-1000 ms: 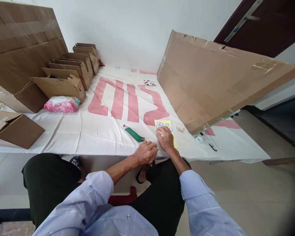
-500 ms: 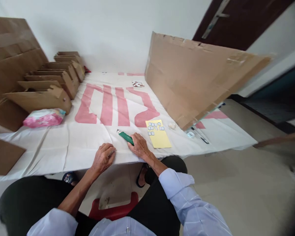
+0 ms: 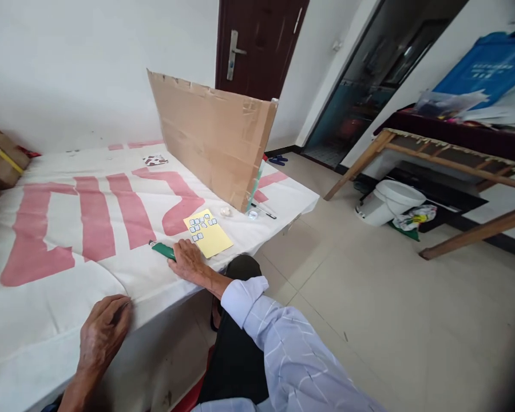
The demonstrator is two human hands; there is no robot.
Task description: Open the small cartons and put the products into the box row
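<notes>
My right hand (image 3: 187, 260) is closed around the green handle of a utility knife (image 3: 163, 250), its metal tip pointing left over the cloth. Just beyond that hand lies a yellow sheet (image 3: 217, 240) bearing several small outlined squares (image 3: 197, 224). My left hand (image 3: 104, 329) rests on the near edge of the table with its fingers curled in; no object shows in it, though the palm is hidden. Under both hands is a white cloth (image 3: 90, 286) with large red printed shapes.
A big cardboard panel (image 3: 210, 131) stands upright on the table. By its foot are a pen (image 3: 264, 212), a clear round piece (image 3: 253, 215) and a small pale lump (image 3: 225, 212). Cardboard boxes (image 3: 0, 157) stand at far left; a white bucket (image 3: 390, 203) sits under a wooden-legged table at right.
The view has swung right, bringing the door, the bucket and a second table into sight. My right hand still holds the utility knife; my left hand remains curled at the table edge.
</notes>
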